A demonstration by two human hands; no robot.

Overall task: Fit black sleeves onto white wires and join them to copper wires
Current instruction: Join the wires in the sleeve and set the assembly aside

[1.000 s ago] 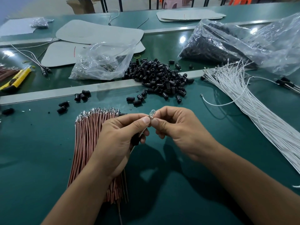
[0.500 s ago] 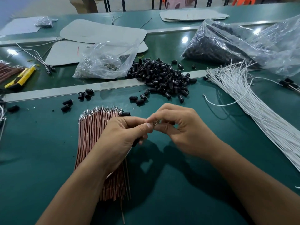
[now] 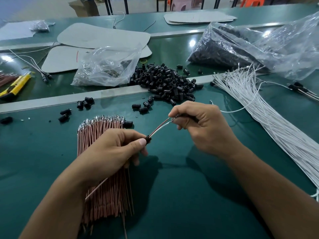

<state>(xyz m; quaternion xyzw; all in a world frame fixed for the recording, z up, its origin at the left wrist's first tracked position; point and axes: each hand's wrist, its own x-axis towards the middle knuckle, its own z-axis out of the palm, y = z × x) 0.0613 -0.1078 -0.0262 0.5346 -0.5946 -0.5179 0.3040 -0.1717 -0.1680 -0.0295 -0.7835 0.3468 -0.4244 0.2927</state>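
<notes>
Now the hands have parted: left hand [image 3: 110, 149] pinches the black sleeve [image 3: 148, 139], while right hand [image 3: 203, 125], drawn right, clamps white wire [image 3: 162, 129] and copper wire [image 3: 158, 126]. Both look threaded.

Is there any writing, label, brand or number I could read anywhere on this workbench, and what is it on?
No text here can be read.
The yellow utility knife, the small clear bag and the cardboard box show no legible print; any marks on them are too small or blurred.
</notes>
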